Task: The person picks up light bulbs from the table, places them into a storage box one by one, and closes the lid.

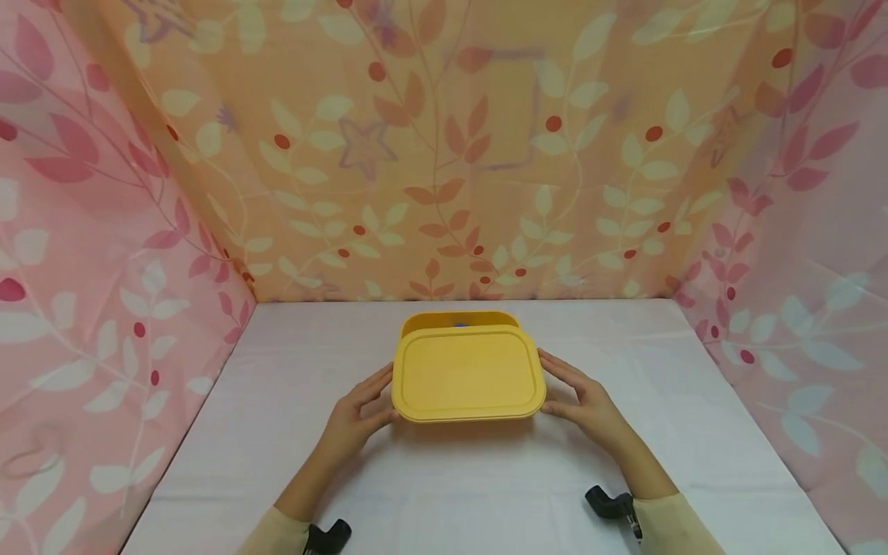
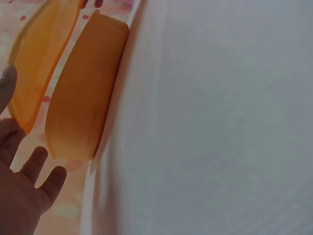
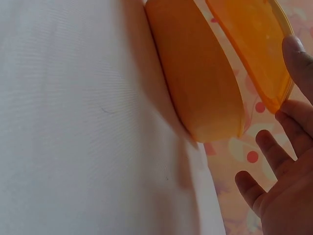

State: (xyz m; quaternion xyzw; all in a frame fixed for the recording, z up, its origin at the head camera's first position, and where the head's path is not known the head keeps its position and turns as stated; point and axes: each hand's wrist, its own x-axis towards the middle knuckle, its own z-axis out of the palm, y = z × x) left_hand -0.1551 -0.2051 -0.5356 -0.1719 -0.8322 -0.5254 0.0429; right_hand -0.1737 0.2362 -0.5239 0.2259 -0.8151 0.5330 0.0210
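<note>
A yellow rectangular lid (image 1: 469, 374) with rounded corners is held up between both hands, apart from the box below it. My left hand (image 1: 354, 412) pinches its left edge between thumb and fingers. On the opposite edge my right hand (image 1: 586, 405) grips the lid the same way. The yellow box (image 1: 430, 317) stands on the table behind and beneath the lid, which covers most of its opening in the head view. A bit of something blue (image 1: 461, 325) shows inside. In both wrist views a gap separates the lid (image 2: 41, 63) from the box wall (image 3: 195, 73).
The table (image 1: 277, 347) is covered with a white cloth. Leaf-patterned curtains hang at the back (image 1: 444, 154), left (image 1: 83, 231) and right (image 1: 798, 270). A black camera mount (image 1: 329, 536) sits on the left wrist, another mount (image 1: 610, 505) on the right.
</note>
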